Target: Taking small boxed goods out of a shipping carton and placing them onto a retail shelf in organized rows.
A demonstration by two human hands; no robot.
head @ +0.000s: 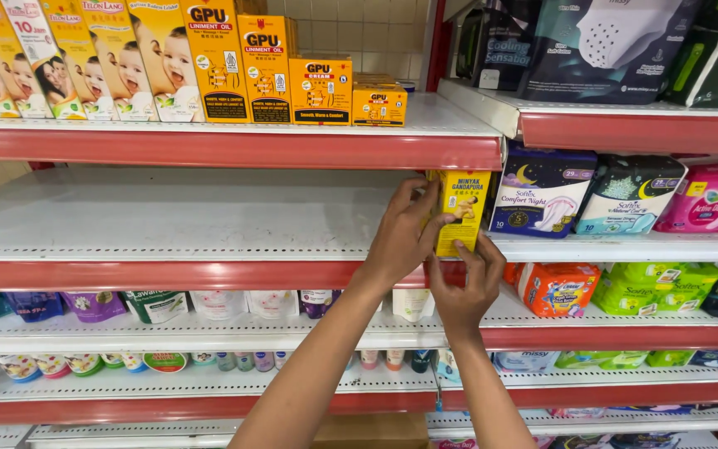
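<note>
yellow box (462, 208) gripped by left hand (405, 237), right hand (467, 291) seemingly steadying its base.

A shop, by every sign: long white shelves (209, 224) with red front edges, stacked in tiers. Rows of identical yellow boxes (268, 71) side by side on the top tier, packs of pads (542, 191) in a neighbouring bay, small bottles and pouches (159, 306) lined up lower down, all facing outward.

yellow box (461, 199) half hidden (by fingers (413, 204))
</note>
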